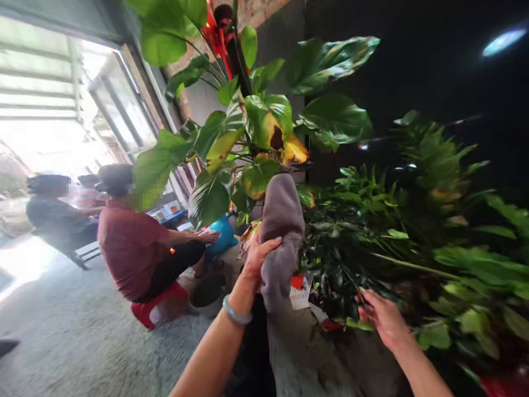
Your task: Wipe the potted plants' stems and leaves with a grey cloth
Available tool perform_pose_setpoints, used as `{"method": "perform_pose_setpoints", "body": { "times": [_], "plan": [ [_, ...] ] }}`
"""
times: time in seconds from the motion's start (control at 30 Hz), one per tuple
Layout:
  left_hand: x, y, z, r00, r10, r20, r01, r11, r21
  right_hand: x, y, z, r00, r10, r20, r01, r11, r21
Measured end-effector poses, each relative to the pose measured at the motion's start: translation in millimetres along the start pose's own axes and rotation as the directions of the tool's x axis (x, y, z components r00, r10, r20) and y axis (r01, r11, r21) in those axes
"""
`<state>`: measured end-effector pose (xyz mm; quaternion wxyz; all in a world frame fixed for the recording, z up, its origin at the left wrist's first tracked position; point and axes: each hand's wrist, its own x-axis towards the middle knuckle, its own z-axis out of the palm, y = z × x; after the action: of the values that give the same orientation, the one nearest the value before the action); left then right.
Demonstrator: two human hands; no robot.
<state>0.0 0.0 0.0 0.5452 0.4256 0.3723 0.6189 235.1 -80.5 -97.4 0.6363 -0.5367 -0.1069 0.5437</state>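
Note:
A soft grey cloth (283, 242) is bunched upright in front of the tall potted plant's leaves. My left hand (262, 253), with a pale bangle on its wrist, is closed around the cloth's left side. Large green leaves (264, 118), some yellowed and one with a brown patch, rise just behind it. At the right, my right hand (378, 317) has its fingers pinched together on what looks like a thin dark plant stem. Dark small-leaved foliage (334, 264) hangs beside those fingertips.
To the left, a person in a red shirt (130, 248) sits on a red stool (159, 303) near a grey bucket (209, 292). Other people sit farther back by the bright doorway. More green plants (475, 264) crowd the right side. Printed paper (300, 295) lies below the cloth.

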Motion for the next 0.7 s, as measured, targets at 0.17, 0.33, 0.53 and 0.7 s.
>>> {"method": "perform_pose_setpoints", "body": {
  "times": [0.17, 0.33, 0.53, 0.7],
  "plan": [
    [-34.3, -68.0, -24.4, 0.936, -0.325, 0.137, 0.29, 0.931, 0.222, 3.9, 3.7, -3.7, 1.0, -0.001, -0.01, 0.001, 1.0, -0.009],
    [-61.9, -36.5, -48.6, 0.885, -0.372, 0.28, 0.332, 0.926, 0.182, 9.7, 7.9, -10.1, 1.0, -0.007, 0.011, 0.007, 1.0, -0.016],
    [18.5, 17.3, 4.1, 0.997, -0.025, 0.072, 0.018, 0.995, 0.093, 12.7, 10.4, -7.0, 1.0, -0.004, 0.025, 0.003, 0.999, 0.036],
    [19.0, -46.3, -0.3, 0.973, -0.227, 0.028, 0.213, 0.943, 0.257, 11.6, 10.2, -4.8, 1.0, 0.011, 0.004, -0.011, 0.999, 0.041]
  ]
}}
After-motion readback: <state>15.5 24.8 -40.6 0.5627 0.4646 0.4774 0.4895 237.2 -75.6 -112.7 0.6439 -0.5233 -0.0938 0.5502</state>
